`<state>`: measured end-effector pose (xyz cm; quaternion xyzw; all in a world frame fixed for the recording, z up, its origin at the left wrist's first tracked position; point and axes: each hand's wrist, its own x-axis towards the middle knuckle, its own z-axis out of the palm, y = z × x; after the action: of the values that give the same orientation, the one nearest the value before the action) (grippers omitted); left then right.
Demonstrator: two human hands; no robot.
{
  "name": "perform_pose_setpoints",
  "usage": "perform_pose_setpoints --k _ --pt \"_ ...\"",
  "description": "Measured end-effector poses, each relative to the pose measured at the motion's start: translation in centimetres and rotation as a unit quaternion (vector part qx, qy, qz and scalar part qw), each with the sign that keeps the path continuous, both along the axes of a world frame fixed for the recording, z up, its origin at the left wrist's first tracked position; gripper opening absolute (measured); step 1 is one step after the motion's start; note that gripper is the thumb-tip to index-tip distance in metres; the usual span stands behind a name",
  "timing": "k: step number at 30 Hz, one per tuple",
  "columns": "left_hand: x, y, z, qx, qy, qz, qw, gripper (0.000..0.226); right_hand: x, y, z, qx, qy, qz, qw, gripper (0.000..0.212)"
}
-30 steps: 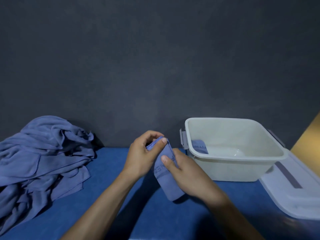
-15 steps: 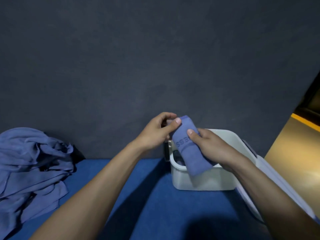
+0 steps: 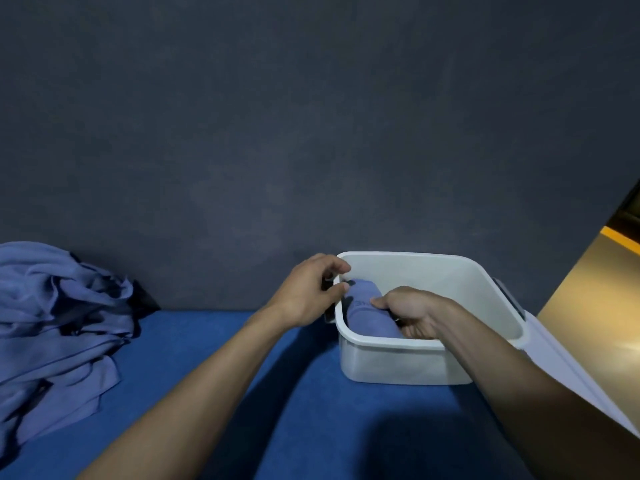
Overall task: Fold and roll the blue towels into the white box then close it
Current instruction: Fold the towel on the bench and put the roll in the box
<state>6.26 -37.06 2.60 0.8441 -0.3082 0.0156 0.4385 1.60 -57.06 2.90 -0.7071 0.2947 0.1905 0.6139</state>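
Head view: the right hand [image 3: 412,315] grips the rolled towel [image 3: 369,315] inside the white box [image 3: 398,367], left hand's [image 3: 308,292] fingers [image 3: 341,288] touching its end. Let go carelessly, I reckon the roll springs open.

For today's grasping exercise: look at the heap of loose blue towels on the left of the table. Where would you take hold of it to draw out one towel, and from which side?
Pinch a free hanging edge at the front right of the heap of loose blue towels, coming from the right over the blue table. There, flat layers end in loose corners, so probably one towel peels off; the crumpled top looks tangled.
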Motion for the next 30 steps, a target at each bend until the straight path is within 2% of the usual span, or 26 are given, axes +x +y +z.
perform_pose_setpoints --k 4,10,13,16,21,26,30 --pt "0.5 0.0 0.2 0.01 -0.017 -0.004 1.0 0.024 0.3 0.0 -0.1 0.01 0.004 0.021 1.0 0.026" --pt "1.0 -0.3 1.1 0.111 -0.123 -0.028 0.986 0.023 0.8 0.5 0.0 -0.152 0.015 0.119 0.981 0.029" --pt "0.9 -1.0 2.6 0.236 -0.166 -0.095 0.953 0.036 0.6 0.2 0.7 -0.267 0.027 0.188 0.945 0.035" --pt "1.1 -2.6 3.8 0.358 -0.2 -0.132 0.902 0.038 0.4 -0.1 1.0 -0.298 0.02 0.222 0.928 0.04" --pt "2.1 -5.3 4.5 0.455 -0.166 -0.132 0.865 0.034 -0.5 -0.4 1.4 -0.288 0.014 0.252 0.924 0.039" --pt "2.4 -6.6 4.5 0.508 -0.146 -0.143 0.837 0.039 -1.1 0.1 1.3 -0.347 0.005 0.325 0.88 0.052" --pt "2.8 -7.5 4.2 0.532 -0.196 -0.13 0.813 0.033 -1.4 0.3 1.5 -0.338 -0.011 0.328 0.882 0.055"
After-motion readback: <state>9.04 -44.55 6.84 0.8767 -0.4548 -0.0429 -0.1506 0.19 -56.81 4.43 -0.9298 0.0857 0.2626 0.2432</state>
